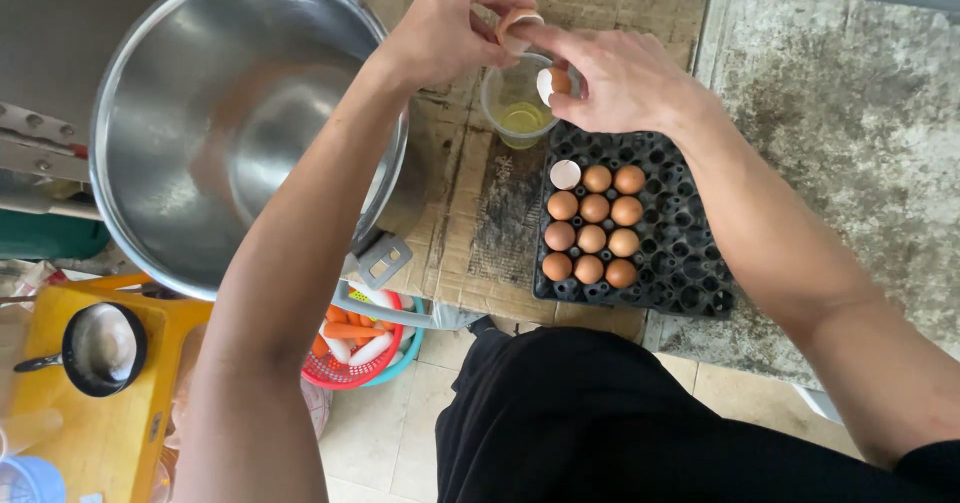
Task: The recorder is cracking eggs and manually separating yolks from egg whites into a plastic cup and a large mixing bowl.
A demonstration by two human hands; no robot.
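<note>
Two hands meet over a clear cup [518, 103] at the far side of a cardboard-covered counter [470, 233], each pinching half of a cracked eggshell. Room there is tight: a big steel pot [235, 123] fills the counter's left part, its rim close to the left forearm, and a black egg tray [690, 253] lies just right of the cup, under the right wrist. The counter's near edge runs just below the tray; beyond it is tiled floor.

The left hand [440, 33] reaches in from the lower left across the pot's rim, fingers curled and closed on one shell half [520, 25] above the cup. The right hand [625, 83] comes in from the right, thumb and fingertips clamped on the other shell half [553, 84] at the cup's rim. Yellowish liquid sits in the cup's bottom.

Eleven brown eggs [592, 225] and one empty shell [565, 174] fill the tray's left part. Lower down, left of the person, stand a red basket [350, 353] of carrots and a yellow stool [120, 383] bearing a small black pan [100, 348].
</note>
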